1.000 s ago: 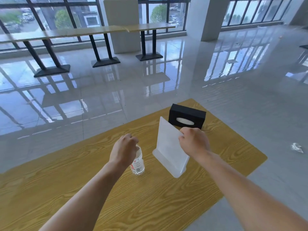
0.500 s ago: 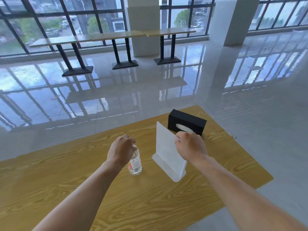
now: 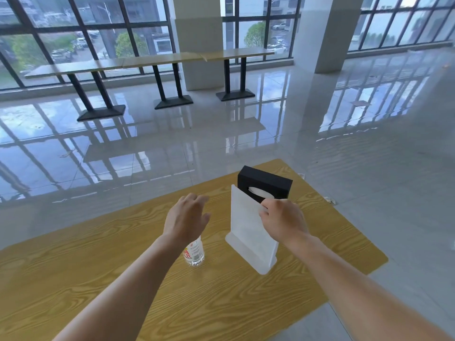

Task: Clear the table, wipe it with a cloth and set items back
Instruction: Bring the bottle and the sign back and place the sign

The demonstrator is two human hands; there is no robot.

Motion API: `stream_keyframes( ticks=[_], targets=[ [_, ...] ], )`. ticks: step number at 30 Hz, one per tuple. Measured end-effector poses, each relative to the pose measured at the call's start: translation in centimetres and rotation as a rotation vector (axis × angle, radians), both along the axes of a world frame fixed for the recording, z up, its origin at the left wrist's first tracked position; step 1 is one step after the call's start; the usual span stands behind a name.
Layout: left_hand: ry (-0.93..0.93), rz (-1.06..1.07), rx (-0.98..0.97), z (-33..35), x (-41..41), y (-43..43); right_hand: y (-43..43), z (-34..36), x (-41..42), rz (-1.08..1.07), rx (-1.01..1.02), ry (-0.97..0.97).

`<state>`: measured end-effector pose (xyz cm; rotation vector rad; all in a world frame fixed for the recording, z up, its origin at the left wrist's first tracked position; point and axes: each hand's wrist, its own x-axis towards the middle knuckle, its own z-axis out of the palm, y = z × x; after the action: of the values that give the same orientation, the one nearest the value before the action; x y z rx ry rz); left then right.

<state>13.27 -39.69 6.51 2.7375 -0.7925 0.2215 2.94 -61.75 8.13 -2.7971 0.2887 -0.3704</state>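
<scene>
Table [image 3: 246, 303]: I see a wooden top with yellow grain lines, smooth and flat, with rounded corners. Three things stand on its far right part.
Sign stand [image 3: 248, 232]: a white, frosted plastic sheet standing upright in a wider white base, in the middle of the table, just in front of the black box.
Right hand [image 3: 283, 220]: I see the fingers curled over the top right edge of the sign stand, gripping it.
Bottle [image 3: 194, 253]: a small clear plastic bottle with a red and white label, upright, just left of the sign stand. Its upper part is hidden under my left hand, and I cannot tell how much is inside.
Left hand [image 3: 187, 217]: it is above the bottle with the fingers spread and loose, holding nothing. I cannot tell if it touches the cap.
Tissue box [image 3: 266, 185]: a black, matte, rectangular box near the far edge of the table, with an oval opening where white tissue shows.
Floor [image 3: 369, 193]: pale glossy tiles that reflect the windows.
Room: large windows [image 3: 98, 33] with dark frames, white square pillars [image 3: 199, 40], and a row of long tables [image 3: 147, 61] on black legs along the windows.
</scene>
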Motion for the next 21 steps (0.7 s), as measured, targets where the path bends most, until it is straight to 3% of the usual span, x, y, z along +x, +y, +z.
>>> stream_keyframes(
  ticks=[4,10,21],
  targets=[
    [0.113,-0.218,-0.172,1.9,0.8,-4.6,0.1,0.2,-0.7,-0.045,0.008,0.003],
    [0.084,-0.628,-0.031,3.3,2.8,-9.4,-0.6,1.1,-2.3,-0.16,-0.033,0.024],
    [0.049,-0.875,-0.103,4.1,2.2,-18.3,-4.1,3.0,-6.2,-0.419,-0.093,0.056]
  ],
)
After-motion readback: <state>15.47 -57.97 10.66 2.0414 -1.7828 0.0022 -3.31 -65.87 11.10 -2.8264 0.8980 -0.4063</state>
